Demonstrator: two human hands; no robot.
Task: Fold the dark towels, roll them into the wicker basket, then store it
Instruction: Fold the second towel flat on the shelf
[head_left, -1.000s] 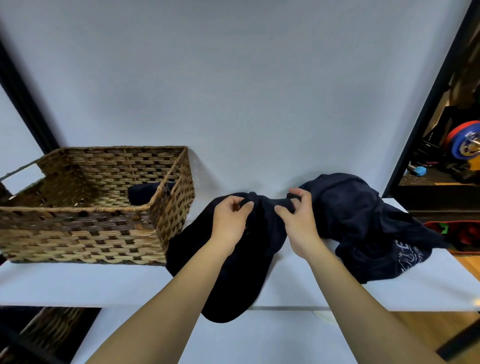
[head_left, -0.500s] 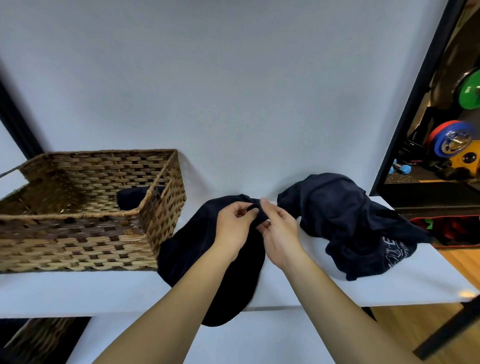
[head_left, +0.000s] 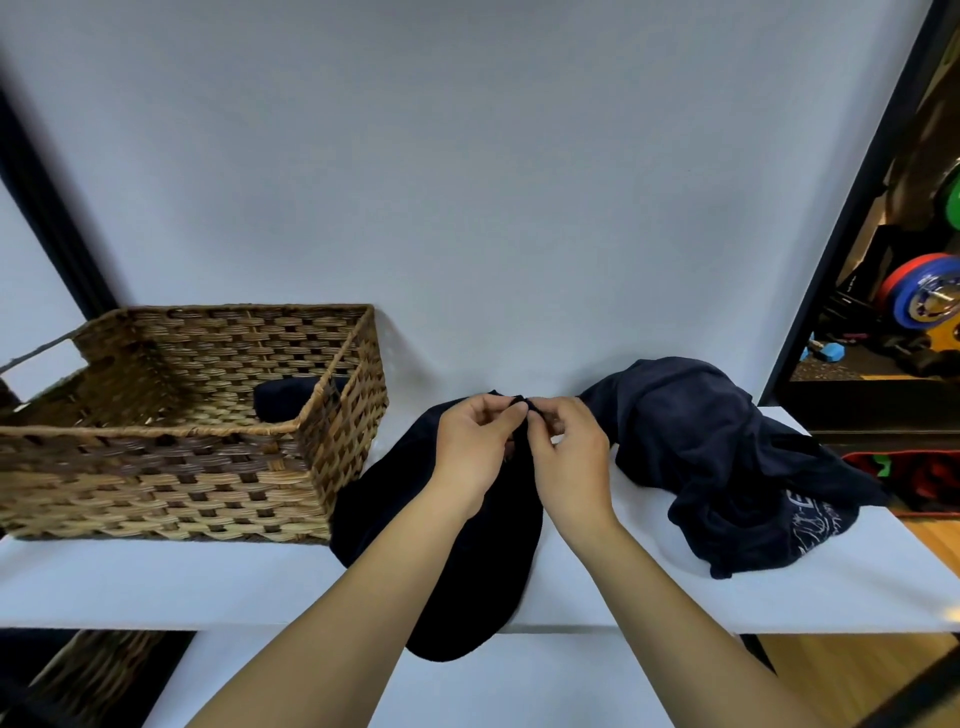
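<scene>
Wicker basket (head_left: 171, 467) holding one rolled dark towel (head_left: 283, 400), left hand (head_left: 475, 447) and right hand (head_left: 569, 457) both pinching another towel's (head_left: 467, 561) corner

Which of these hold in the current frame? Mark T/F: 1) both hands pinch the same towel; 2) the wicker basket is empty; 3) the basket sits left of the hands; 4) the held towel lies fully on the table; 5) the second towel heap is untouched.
1. True: the left hand and right hand pinch one edge of the dark towel.
2. False: the wicker basket holds a dark rolled towel.
3. True.
4. False: its lower end hangs over the front edge of the white table.
5. True: neither hand touches the crumpled towel on the right.
</scene>
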